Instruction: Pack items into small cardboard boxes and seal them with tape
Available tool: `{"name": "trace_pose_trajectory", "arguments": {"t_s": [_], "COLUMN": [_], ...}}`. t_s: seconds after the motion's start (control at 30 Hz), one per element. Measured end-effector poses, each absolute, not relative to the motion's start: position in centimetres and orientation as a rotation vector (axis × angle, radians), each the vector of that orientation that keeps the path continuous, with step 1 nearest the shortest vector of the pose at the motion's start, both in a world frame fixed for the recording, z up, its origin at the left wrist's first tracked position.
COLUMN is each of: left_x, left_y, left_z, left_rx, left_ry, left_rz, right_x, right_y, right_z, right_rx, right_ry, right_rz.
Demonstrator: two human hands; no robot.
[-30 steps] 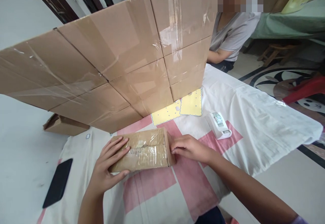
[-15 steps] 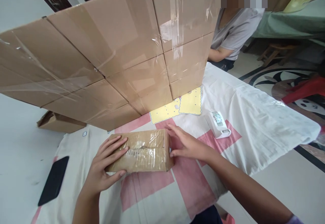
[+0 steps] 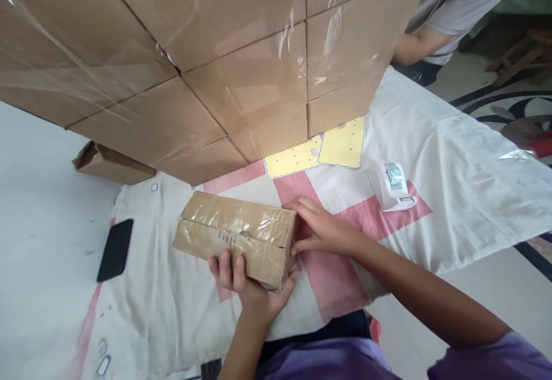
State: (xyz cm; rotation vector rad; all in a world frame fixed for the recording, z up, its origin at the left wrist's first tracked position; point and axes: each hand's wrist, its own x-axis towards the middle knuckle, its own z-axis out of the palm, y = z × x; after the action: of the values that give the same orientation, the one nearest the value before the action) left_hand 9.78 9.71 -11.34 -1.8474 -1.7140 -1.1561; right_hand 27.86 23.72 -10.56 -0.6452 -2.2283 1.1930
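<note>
A small taped cardboard box (image 3: pixel 233 233) sits at an angle over the cloth in front of me, its long top seam and some printed marks showing. My left hand (image 3: pixel 256 291) grips its near long side, fingers up on the top face and thumb by the right-hand corner. At the box's right end is my right hand (image 3: pixel 321 227), fingers curled over the far corner and thumb against the end face. What its fingertips do behind the end is partly hidden.
Behind the box rises a wall of taped cardboard cartons (image 3: pixel 241 87). Yellow cards (image 3: pixel 342 144) lie at its foot, with a white tape dispenser (image 3: pixel 392 187) to the right. A black phone (image 3: pixel 115 250) and an open carton (image 3: pixel 114 164) are left. Another person's arm (image 3: pixel 425 43) shows beyond.
My left hand has moved from the box's left end to its near side, towards the right. The box has turned and tilted slightly. My view has dipped downward.
</note>
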Motion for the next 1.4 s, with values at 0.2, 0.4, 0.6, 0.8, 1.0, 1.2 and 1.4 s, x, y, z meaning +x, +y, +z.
{"name": "trace_pose_trajectory", "arguments": {"t_s": [0.2,0.4,0.6,0.8,1.0,1.2,1.4], "left_x": [10.5,12.0,13.8,13.4,12.4,11.8,11.4], "left_y": [10.3,10.6,10.8,11.1,10.7,10.1,10.3], "left_z": [-10.8,-10.1,-9.1,-8.7,-8.8,-9.6,-10.8], "left_rx": [-1.813,-1.703,-1.575,-1.586,-1.608,-1.699,-1.712], "left_ry": [-1.806,-1.919,-2.141,-2.152,-2.174,-2.058,-2.023], "left_rz": [-1.194,-1.238,-1.372,-1.393,-1.275,-1.265,-1.319], "right_x": [27.9,27.6,27.4,27.2,27.7,27.3,27.0], "right_y": [23.6,23.3,22.5,22.3,22.7,22.6,22.7], "right_z": [-10.1,-10.2,-11.0,-10.3,-9.3,-10.1,-11.0], "right_rx": [-0.688,-0.708,-0.792,-0.855,-0.785,-0.766,-0.764], "right_ry": [-2.255,-2.344,-2.357,-2.326,-2.316,-2.270,-2.275], "right_rz": [1.191,0.990,0.798,0.823,0.974,0.963,0.882]}}
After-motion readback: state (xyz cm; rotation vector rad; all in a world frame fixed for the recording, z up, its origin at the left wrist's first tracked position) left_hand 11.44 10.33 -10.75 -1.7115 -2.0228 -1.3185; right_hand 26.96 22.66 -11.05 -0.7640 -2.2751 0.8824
